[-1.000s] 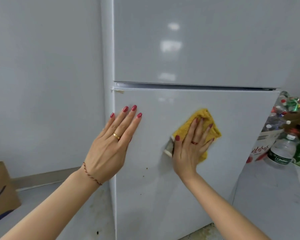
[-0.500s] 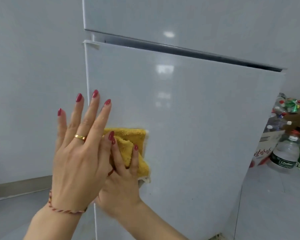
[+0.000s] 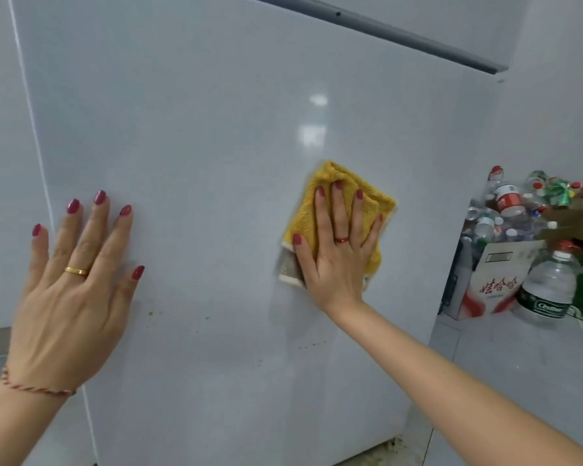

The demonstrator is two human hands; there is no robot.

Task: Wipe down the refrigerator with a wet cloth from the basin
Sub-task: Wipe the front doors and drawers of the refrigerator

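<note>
The white refrigerator's lower door point(image 3: 216, 129) fills most of the view, with the dark gap to the upper door at the top right. My right hand point(image 3: 337, 253) presses a folded yellow cloth point(image 3: 374, 203) flat against the door, right of its middle, fingers straight and spread. My left hand point(image 3: 71, 284) rests flat on the door near its left edge, fingers spread, holding nothing. Small brown specks dot the door below both hands. No basin is in view.
To the right, on the grey floor, a cardboard box point(image 3: 492, 284) holds several empty plastic bottles point(image 3: 509, 203). A large water bottle point(image 3: 549, 287) stands beside it. A grey wall lies left of the refrigerator.
My right hand has slid the cloth from the door's left edge rightward to past its middle. My left hand has stayed near the left edge. The view has moved closer and lower.
</note>
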